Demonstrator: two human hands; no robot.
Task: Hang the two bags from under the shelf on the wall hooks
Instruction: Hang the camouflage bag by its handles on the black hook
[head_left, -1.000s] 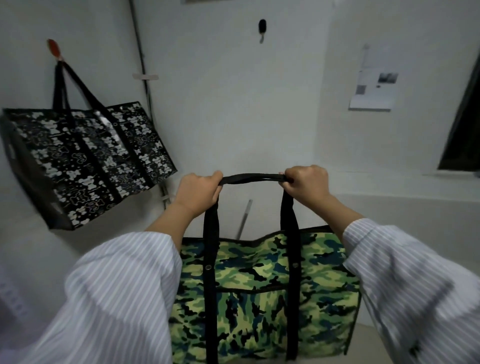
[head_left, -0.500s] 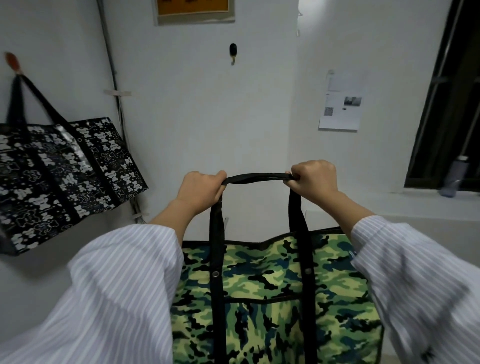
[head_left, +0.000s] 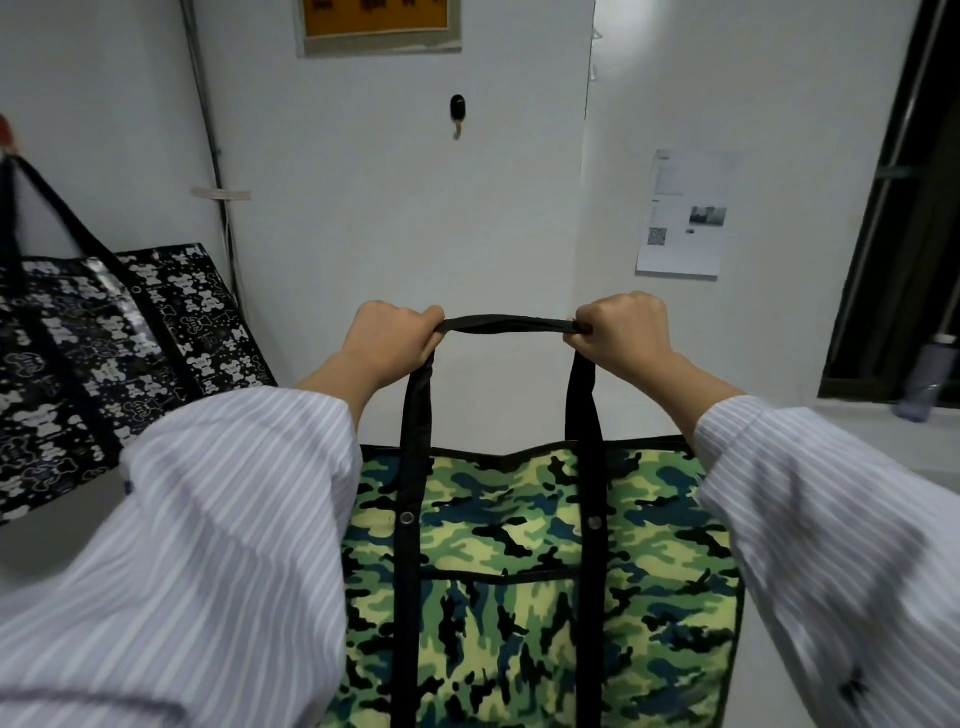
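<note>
Camouflage bag (head_left: 540, 561) strap (head_left: 506, 325) gripped taut by left hand (head_left: 392, 345) and right hand (head_left: 621, 332); lift level, loop over hook (head_left: 457, 115).

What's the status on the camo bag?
Gripping handle of camo bag: left hand, right hand. Bag below the black wall hook, not yet hung. Path up to hook looks open.

- left sleeve (head_left: 218, 545): long, loose, white cloth with thin grey-blue stripes running along the arm
- right sleeve (head_left: 831, 530): same striped cloth, same wide cut
- cuffs (head_left: 727, 423): wide, plain hem, stop short of the wrists
- small dark mark (head_left: 852, 693) low on right sleeve, too blurred to read
- left grip (head_left: 395, 345), right grip (head_left: 623, 335): bare
</note>
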